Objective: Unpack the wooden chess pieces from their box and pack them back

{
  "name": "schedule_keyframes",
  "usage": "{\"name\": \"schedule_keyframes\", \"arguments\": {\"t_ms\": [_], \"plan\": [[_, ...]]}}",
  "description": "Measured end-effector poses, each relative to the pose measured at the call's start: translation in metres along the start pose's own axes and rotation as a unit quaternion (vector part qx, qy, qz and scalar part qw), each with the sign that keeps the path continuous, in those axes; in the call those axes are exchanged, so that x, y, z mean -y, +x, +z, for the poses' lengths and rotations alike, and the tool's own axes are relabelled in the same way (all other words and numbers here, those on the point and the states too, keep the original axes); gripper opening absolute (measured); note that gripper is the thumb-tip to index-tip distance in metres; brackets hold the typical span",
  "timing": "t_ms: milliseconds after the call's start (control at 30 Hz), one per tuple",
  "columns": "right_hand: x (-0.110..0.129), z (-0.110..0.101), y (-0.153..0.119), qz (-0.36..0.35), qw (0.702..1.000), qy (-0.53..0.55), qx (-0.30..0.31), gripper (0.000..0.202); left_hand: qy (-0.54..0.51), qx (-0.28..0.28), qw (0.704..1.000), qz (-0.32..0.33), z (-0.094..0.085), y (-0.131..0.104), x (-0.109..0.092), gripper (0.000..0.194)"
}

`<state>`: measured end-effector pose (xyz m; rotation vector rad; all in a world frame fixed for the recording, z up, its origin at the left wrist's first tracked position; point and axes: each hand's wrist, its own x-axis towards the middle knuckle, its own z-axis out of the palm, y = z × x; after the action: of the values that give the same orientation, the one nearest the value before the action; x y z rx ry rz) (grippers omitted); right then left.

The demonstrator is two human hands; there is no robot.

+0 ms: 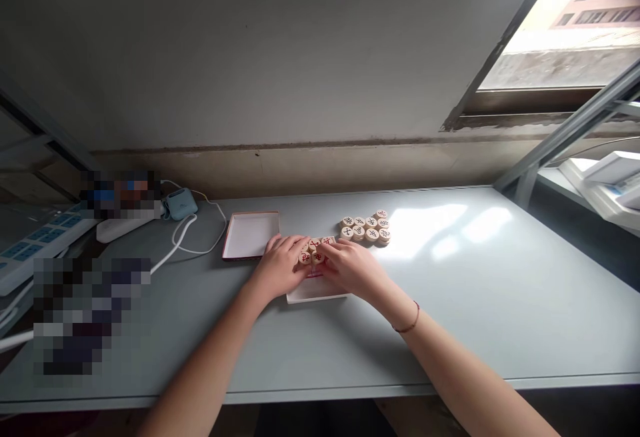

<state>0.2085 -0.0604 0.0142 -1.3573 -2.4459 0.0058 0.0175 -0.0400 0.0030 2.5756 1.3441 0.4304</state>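
Round wooden xiangqi pieces with red characters sit grouped between my two hands over a shallow white box. My left hand is closed against the group's left side, fingers curved along it. From the right, my right hand presses on the pieces, its thumb and fingers closed around that side. Partly covered by the hands, the box shows mainly its near part. Just left of them lies the white box lid, inside facing up. Behind and to the right stand several stacked pieces with black characters.
The grey desk runs back to a wall. At the left are a power strip, a light-blue charger and white cables. A window and a white object on a shelf are at the right.
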Motion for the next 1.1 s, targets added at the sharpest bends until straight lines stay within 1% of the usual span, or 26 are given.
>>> {"name": "schedule_keyframes", "arguments": {"t_ms": [133,233,300,333,400,433,467,500,567,633,700,767,833,1000,1100], "plan": [[-0.002,-0.006,0.001,0.009,0.999,0.044,-0.015,0.015,-0.012,-0.007,1.0,0.006,0.001,0.0,0.002,0.045],[-0.012,-0.013,0.001,0.05,0.991,0.111,-0.058,0.015,-0.023,-0.01,1.0,0.004,0.001,0.0,0.002,0.045],[-0.026,-0.017,0.002,0.1,0.98,0.132,-0.114,0.017,-0.024,-0.011,1.0,0.005,0.001,0.0,0.002,0.046],[-0.035,-0.019,0.002,0.134,0.972,0.123,-0.149,0.019,-0.022,-0.013,1.0,0.006,0.001,0.0,0.001,0.046],[-0.057,-0.023,0.006,0.219,0.951,0.068,-0.208,0.022,-0.015,-0.015,1.0,0.009,0.002,0.0,0.001,0.046],[-0.068,-0.025,0.008,0.268,0.938,0.029,-0.218,0.023,-0.012,-0.015,1.0,0.009,0.002,0.0,0.001,0.046],[-0.079,-0.027,0.012,0.316,0.926,-0.007,-0.204,0.026,-0.01,-0.014,1.0,0.008,0.001,0.0,0.0,0.046],[-0.089,-0.029,0.015,0.362,0.916,-0.032,-0.169,0.029,-0.009,-0.012,1.0,0.006,0.0,0.0,0.0,0.047],[-0.107,-0.034,0.024,0.428,0.9,-0.049,-0.061,0.032,-0.01,-0.005,1.0,0.002,-0.002,0.0,-0.002,0.049],[-0.12,-0.038,0.031,0.458,0.887,-0.045,0.04,0.028,-0.012,0.002,1.0,0.003,-0.005,-0.001,-0.004,0.053],[-0.128,-0.04,0.038,0.462,0.88,-0.045,0.104,0.02,-0.009,0.005,1.0,0.005,-0.007,0.0,-0.007,0.055],[-0.132,-0.04,0.042,0.456,0.879,-0.047,0.129,0.014,-0.003,0.002,1.0,0.008,-0.009,0.001,-0.01,0.054],[-0.133,-0.039,0.046,0.445,0.884,-0.043,0.137,0.013,0.002,-0.001,1.0,0.013,-0.01,0.005,-0.013,0.052],[-0.131,-0.03,0.051,0.425,0.894,-0.048,0.134,0.014,-0.003,0.008,1.0,0.006,-0.016,0.017,-0.016,0.044],[-0.13,-0.026,0.054,0.435,0.89,-0.052,0.126,0.013,-0.014,-0.01,1.0,-0.003,-0.017,0.021,-0.016,0.04]]}}
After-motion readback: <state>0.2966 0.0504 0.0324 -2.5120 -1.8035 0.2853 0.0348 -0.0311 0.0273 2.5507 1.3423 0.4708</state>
